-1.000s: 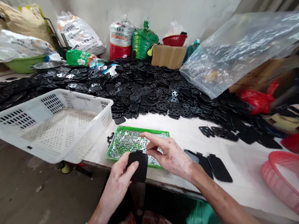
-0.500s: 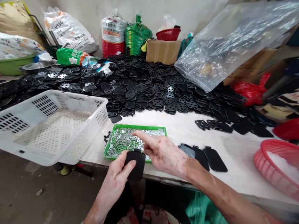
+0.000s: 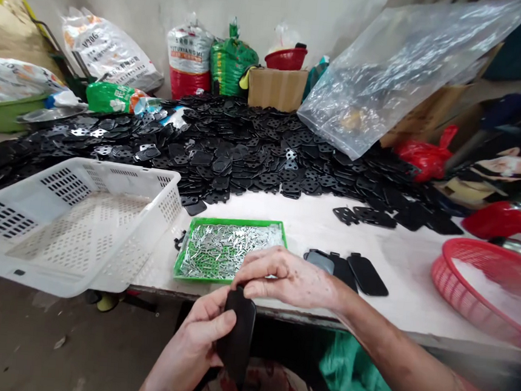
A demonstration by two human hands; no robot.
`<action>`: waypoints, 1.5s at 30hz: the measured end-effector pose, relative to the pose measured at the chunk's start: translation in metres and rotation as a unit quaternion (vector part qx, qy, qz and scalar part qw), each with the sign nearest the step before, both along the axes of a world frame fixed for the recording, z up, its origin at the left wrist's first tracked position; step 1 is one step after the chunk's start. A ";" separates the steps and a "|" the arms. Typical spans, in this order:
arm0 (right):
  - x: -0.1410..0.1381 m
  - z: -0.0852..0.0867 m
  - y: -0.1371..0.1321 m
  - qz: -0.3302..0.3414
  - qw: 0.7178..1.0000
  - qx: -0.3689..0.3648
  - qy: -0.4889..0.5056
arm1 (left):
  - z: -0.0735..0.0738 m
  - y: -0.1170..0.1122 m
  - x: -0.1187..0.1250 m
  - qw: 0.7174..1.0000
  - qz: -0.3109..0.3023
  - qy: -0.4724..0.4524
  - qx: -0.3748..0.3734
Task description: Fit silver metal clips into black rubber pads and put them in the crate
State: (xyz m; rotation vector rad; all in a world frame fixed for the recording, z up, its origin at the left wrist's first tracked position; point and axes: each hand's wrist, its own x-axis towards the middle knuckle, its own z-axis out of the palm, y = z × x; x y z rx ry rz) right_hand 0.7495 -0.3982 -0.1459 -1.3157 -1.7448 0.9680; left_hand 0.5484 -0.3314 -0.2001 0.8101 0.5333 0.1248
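A flat black plate (image 3: 238,333) with rounded corners is gripped in my left hand (image 3: 200,336), thumb across its face. My right hand (image 3: 285,277) is closed at the plate's upper end, thumb and fingertips pinched there; whether a small pin is between them is hidden. Just behind my hands lies a shallow green tray (image 3: 180,274) full of small silvery metal pins (image 3: 220,243). Several more black plates (image 3: 367,275) rest on the table to the right of my right hand, one with a greyish face.
A white perforated crate (image 3: 145,258) stands at the left, overhanging the table edge. A wide heap of black plates (image 3: 246,145) covers the back. At the right are a pink basket (image 3: 444,284) and a clear plastic bag (image 3: 365,89). Sacks and a cardboard box (image 3: 276,90) line the wall.
My right hand has come from over the tray of pins to the plate's top end, its fingers now pinched. The plate is turned and tilted in my left hand. The view has shifted slightly.
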 end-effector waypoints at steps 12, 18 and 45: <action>-0.022 -0.036 -0.009 -0.194 0.977 0.062 0.055 | 0.006 -0.016 0.018 0.982 0.147 0.115 -0.015; 0.032 -0.043 -0.032 -0.307 0.942 0.068 -0.117 | 0.000 0.003 0.020 0.960 0.274 0.039 0.041; 0.206 -0.035 -0.035 -0.431 0.782 -0.180 -0.414 | 0.004 0.014 0.042 0.975 0.193 -0.040 0.104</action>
